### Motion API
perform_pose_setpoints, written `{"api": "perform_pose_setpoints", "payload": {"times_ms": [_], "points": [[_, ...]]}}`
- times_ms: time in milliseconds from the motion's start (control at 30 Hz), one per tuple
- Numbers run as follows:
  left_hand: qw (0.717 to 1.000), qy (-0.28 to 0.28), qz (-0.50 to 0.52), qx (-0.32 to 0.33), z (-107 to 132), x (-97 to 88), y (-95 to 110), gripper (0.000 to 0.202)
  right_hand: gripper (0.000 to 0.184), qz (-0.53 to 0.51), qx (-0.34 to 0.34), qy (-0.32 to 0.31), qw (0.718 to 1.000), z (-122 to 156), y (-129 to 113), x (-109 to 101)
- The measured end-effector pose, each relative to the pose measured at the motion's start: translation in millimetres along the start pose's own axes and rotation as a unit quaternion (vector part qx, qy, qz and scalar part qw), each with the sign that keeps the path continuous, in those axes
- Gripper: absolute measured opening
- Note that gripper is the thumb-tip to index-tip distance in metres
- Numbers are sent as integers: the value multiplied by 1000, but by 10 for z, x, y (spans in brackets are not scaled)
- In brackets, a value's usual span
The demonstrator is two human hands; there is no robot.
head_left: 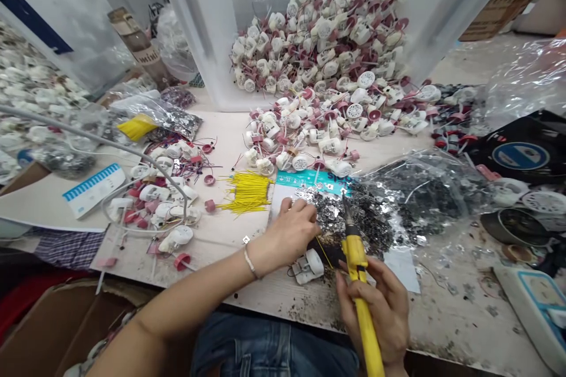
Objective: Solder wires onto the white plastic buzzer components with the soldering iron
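Note:
My right hand [380, 306] is wrapped round a yellow soldering iron [360, 294], its metal tip pointing away from me over a heap of small dark and silvery metal pieces [371, 218]. With fingers curled together, my left hand [294, 230] is at the left edge of that heap; what its fingertips hold is hidden. A thin yellow wire [325, 252] runs from near those fingertips toward my right hand. Just below the left hand lies a white plastic part [309, 266]. Beyond it, to the left, is a bundle of yellow wires [247, 191].
A translucent bin [216, 70] of white and pink parts stands at the back, with more parts spilled in front. Loose parts [154, 194] and a grey cable [88, 126] lie left. Plastic bags [442, 188] and a white-and-blue device [530, 312] are right.

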State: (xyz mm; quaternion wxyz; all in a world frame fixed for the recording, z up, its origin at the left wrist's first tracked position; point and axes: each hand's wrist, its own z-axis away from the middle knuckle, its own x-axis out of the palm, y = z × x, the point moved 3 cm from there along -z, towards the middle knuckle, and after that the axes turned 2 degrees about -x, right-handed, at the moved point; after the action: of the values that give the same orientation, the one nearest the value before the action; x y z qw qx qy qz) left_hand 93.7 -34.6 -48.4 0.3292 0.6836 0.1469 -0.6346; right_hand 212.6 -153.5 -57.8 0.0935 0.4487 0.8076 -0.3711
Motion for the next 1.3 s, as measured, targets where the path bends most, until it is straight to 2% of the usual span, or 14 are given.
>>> {"api": "perform_pose_setpoints", "payload": {"times_ms": [133, 233, 333, 433, 533, 633, 767, 833, 900, 967, 1033, 1133, 1200, 1300], "points": [[996, -54, -36, 68, -156, -45, 2, 19, 20, 6, 28, 1, 1000, -9, 45, -68], [993, -69, -16, 97, -30, -228, 102, 15, 21, 14, 8, -4, 1000, -65, 42, -83], [995, -66, -5, 79, 92, -327, 149, 15, 17, 5, -34, -41, 999, -118, 40, 7], [997, -59, -31, 40, 81, -216, 62, 16, 16, -6, -41, -65, 997, -132, 69, 87], [995, -78, -36, 45, 7, -55, -48, 16, 16, -11, -12, -33, 999, -113, 106, 54], [994, -84, -28, 62, -3, -78, -56, 16, 18, -11, 13, -18, 1000, -87, 134, -8], [992, -68, 43, 98, 125, -274, 104, 17, 24, -29, -51, -36, 998, -83, 105, 0], [986, -29, 124, 105, 202, -322, 195, 14, 27, -53, -45, -48, 996, -104, 72, 30], [966, 42, 249, 62, 262, -318, 245, 10, 25, -67, -22, -35, 997, -144, -3, 41], [917, 96, 387, -14, 309, -266, 258, 10, 18, -69, 13, -2, 998, -185, -103, 26], [863, 111, 486, -79, 350, -207, 258, 11, 17, -72, 56, 11, 996, -203, -189, 12], [819, 99, 549, -137, 427, -200, 205, 10, 21, -92, 114, -13, 989, -160, -211, 18], [815, 105, 541, -178, 513, -239, 110, 11, 23, -90, 94, -33, 991, -103, -170, 45], [868, 125, 433, -210, 671, -283, -15, 11, 18, -68, 8, -70, 995, -15, -90, 145]]}}
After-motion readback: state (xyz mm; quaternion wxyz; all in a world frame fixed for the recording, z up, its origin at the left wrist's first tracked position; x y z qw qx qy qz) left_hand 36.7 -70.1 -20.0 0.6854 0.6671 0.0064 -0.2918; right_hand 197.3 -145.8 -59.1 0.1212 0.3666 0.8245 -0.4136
